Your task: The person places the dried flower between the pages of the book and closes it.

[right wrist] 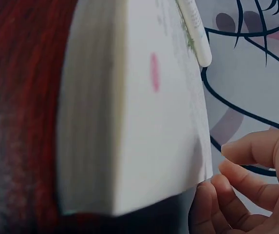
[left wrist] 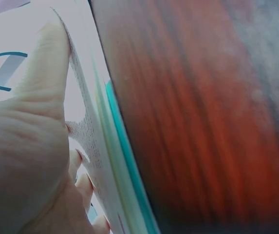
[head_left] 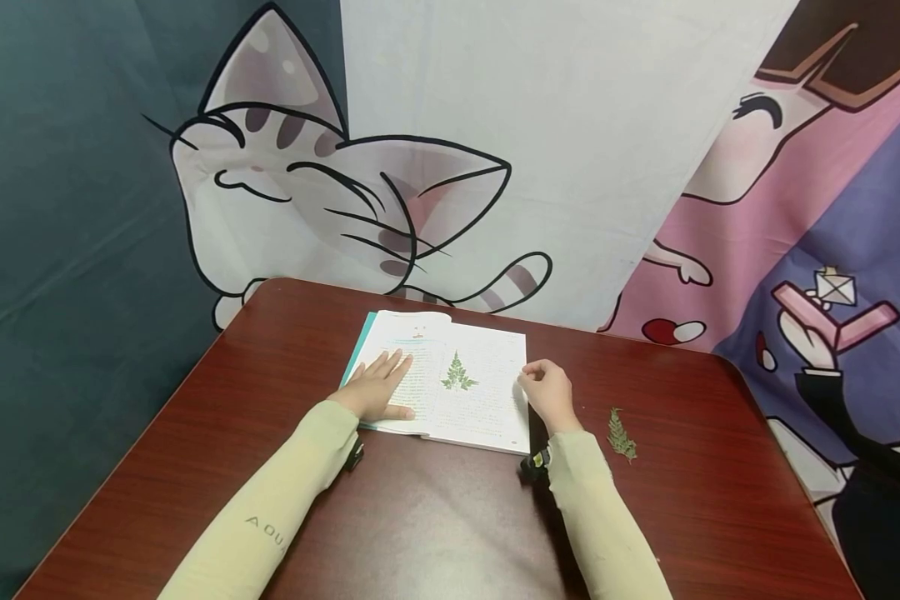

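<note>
An open book (head_left: 450, 379) lies on the red-brown table (head_left: 435, 517). The left hand (head_left: 378, 387) presses flat, fingers straight, on its left page. The right hand (head_left: 549, 393), fingers curled, pinches the right page's edge. A green fern leaf (head_left: 458, 372) rests on the right page; another sprig (head_left: 621, 434) lies right of the book. The left sleeve (head_left: 270, 500) reads "AOU".

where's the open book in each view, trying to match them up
Head: the open book lies mid-table, left hand flat on its left page, right hand at its right edge.
Left wrist: its page edges and teal cover run beside the thumb.
Right wrist: its page block fills the centre.
Shared landmark: the red-brown table.
</note>
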`<state>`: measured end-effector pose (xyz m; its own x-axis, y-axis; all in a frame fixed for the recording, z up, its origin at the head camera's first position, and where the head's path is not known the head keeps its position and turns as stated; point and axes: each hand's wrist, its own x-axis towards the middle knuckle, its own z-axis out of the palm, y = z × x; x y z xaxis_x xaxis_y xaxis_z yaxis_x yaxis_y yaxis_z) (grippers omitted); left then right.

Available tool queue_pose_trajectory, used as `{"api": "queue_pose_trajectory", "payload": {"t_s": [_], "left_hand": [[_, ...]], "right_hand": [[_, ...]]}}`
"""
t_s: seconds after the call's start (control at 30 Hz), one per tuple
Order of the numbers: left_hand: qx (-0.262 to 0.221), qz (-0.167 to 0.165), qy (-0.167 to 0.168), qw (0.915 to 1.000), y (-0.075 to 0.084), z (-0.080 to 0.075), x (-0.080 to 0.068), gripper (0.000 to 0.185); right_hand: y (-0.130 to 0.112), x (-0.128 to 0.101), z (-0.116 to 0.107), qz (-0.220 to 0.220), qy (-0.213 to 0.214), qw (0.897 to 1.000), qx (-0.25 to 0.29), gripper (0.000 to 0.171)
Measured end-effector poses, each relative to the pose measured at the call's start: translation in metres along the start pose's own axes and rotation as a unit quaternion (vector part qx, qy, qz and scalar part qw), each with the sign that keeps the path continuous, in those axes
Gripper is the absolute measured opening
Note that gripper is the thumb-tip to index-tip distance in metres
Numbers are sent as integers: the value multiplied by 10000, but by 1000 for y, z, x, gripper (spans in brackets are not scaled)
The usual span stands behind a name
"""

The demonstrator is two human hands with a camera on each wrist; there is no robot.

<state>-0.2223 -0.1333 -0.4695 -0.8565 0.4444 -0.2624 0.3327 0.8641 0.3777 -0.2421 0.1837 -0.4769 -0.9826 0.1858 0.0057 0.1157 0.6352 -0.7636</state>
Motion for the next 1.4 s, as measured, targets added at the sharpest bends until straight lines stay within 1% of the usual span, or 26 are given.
{"api": "queue_pose_trajectory", "payload": {"t_s": [0.13,0.3,0.5,0.63,0.8,0.87,0.93,1.0,1.13,1.2,1.3,1.4], "left_hand": [[13,18,-7,10000,-1,2,1,100],[92,8,-77,9999,-8,8,7,103],[1,-8,-4,10000,-16,16,14,105],[-17,5,6,10000,-16,15,14,105],[-7,34,11,10000,-8,8,7,104],[-26,17,-40,10000,-4,4,4,102],[-35,5,-64,10000,-3,3,3,102],[-25,-46,-137,9999,-2,2,3,101],[37,-69,-95,9999,-9,9,9,102],[-2,-32,-20,10000,-12,12,11,102],[-7,-34,-39,10000,-10,11,10,102],[-30,-34,-84,10000,-4,4,5,102]], "right_hand": [[3,-1,0,124,-34,9999,-20,19],[5,-1,0,328,-75,9994,-64,27],[7,2,3,324,-156,9993,-108,36],[9,3,4,258,-125,9995,-128,37],[8,2,3,233,-92,9997,-61,37],[8,1,3,247,-94,9996,-15,37],[6,1,2,259,-83,9996,21,37],[5,1,1,225,-57,9997,41,36],[4,1,-1,107,81,9999,56,33],[3,1,-2,62,153,9998,105,31],[3,1,-4,54,184,9997,177,29],[3,2,-6,95,152,9994,311,27]]}}
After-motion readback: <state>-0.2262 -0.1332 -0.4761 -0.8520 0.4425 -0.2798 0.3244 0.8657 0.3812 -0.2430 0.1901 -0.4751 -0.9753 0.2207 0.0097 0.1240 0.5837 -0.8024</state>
